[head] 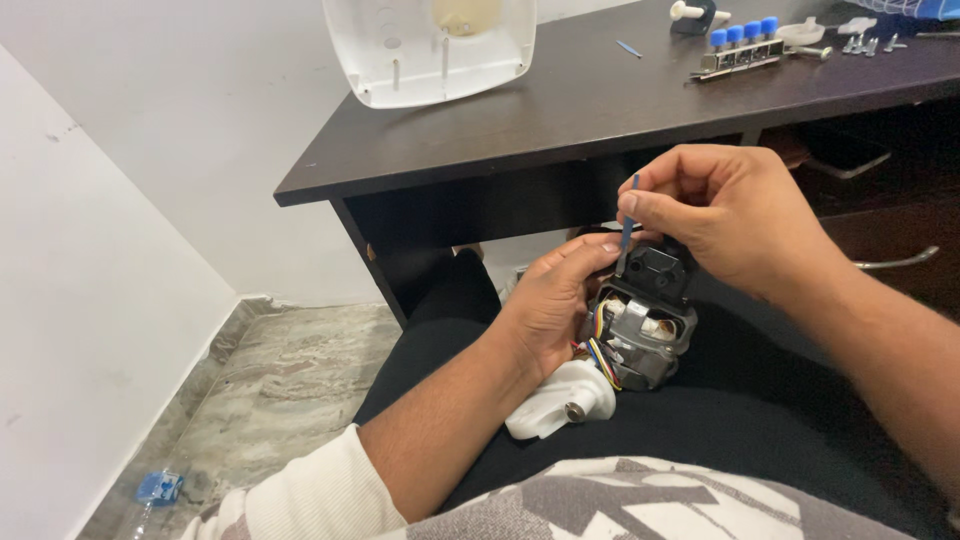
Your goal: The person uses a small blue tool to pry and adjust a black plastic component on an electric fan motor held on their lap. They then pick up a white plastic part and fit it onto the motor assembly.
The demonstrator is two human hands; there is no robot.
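1. Resting on the person's lap, the small electric motor (pixel 640 335) sits just below the middle of the view, its grey metal body upright, a black cap on top and a bundle of coloured wires at its 8 o'clock side.
2. A white plastic gear piece (pixel 560 403) with a metal shaft end lies at the motor's 7 o'clock, touching it.
3. The left hand (pixel 553 305) wraps around the motor from 9 o'clock, fingers curled against its side and gripping it.
4. The right hand (pixel 725 215), at the motor's 1 o'clock, is closed in a pinch on a thin blue tool (pixel 629 228) whose tip meets the black cap.
5. The dark counter (pixel 520 130) stands at 12 o'clock beyond the hands.
6. On it, a white plastic cover (pixel 430 50) leans at 11 o'clock; a row of blue-capped switches (pixel 742 45) and loose screws (pixel 868 42) lie at 1 o'clock.
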